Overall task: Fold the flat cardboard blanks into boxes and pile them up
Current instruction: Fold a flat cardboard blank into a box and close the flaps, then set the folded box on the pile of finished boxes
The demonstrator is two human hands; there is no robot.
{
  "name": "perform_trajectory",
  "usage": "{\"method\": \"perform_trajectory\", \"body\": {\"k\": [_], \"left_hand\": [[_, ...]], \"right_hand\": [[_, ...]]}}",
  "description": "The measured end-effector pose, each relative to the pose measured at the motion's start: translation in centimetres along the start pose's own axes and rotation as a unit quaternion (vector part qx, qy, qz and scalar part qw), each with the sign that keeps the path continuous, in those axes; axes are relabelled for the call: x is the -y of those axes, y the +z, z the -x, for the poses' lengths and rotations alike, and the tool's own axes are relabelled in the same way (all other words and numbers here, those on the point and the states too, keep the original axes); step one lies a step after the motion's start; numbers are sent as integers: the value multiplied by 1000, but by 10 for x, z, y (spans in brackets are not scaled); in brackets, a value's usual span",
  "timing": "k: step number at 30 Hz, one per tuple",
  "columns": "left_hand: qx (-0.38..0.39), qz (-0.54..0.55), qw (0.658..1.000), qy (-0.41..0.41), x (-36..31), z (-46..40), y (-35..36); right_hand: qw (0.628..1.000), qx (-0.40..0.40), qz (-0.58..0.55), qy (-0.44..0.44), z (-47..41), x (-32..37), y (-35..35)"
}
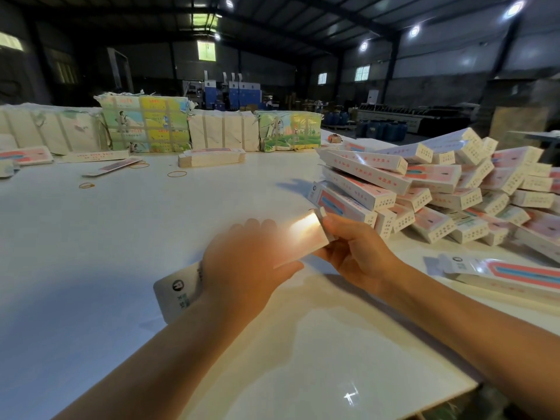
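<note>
Both hands hold one long, glossy cardboard blank (pixel 306 237) above the white table (pixel 121 237). My left hand (pixel 242 268) wraps around its middle, fingers over the top and thumb underneath. The blank's near end (pixel 175 292), with a round logo, sticks out behind the left wrist. My right hand (pixel 354 247) pinches the far end, where a small flap (pixel 321 212) stands up. A large pile of folded pink-and-white boxes (pixel 424 192) lies at the right. Flat blanks (pixel 509 274) lie stacked by my right forearm.
A short stack of flat blanks (pixel 211 157) sits mid-table at the back. Wrapped bundles (pixel 145 125) line the far edge. Loose blanks (pixel 115 166) and rubber bands (pixel 177 174) lie at the left. The table's near corner (pixel 472 380) is at lower right.
</note>
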State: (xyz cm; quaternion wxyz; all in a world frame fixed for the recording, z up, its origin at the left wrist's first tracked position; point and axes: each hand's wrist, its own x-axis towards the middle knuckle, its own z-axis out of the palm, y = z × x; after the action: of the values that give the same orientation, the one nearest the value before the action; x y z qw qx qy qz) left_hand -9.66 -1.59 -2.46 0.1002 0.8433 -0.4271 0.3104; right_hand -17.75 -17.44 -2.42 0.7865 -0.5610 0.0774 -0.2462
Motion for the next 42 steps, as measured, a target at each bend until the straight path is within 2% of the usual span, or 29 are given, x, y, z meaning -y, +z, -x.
{"method": "perform_trajectory", "body": {"k": [4,7,18,20,24,29,31,36,38,39,40,42], "left_hand": [[1,2,1000,18,-1,0,3],[-28,-9,1000,8,3,3,7],[-7,-54,998,32,2,3,13],[-8,-58,998,32,3,3,14],[-13,-64,997,28,0,4,13],[-16,-71,997,40,-3,6,14],[-14,-73,997,35,-5,6,12],[-23,-27,999,-2,-6,2,2],[-14,-33,999,-22,-1,2,4],[-12,-38,999,-31,1,2,7],[-16,-44,998,-36,2,2,9],[-4,-65,997,-39,2,2,12]], "right_hand": [[1000,-9,12,-20,0,-1,1],[998,-5,46,-37,1,-4,2],[976,-4,199,-93,3,-9,-3],[961,-9,247,-123,5,-11,-3],[906,-30,373,-197,8,-18,-1],[860,-35,458,-221,10,-22,-1],[860,-30,457,-223,10,-20,-2],[893,-2,410,-188,7,-17,1],[901,-30,404,-154,6,-17,0],[895,-55,416,-152,6,-17,-2],[872,-78,454,-167,7,-16,-4],[803,-90,555,-199,10,-16,-4]]}}
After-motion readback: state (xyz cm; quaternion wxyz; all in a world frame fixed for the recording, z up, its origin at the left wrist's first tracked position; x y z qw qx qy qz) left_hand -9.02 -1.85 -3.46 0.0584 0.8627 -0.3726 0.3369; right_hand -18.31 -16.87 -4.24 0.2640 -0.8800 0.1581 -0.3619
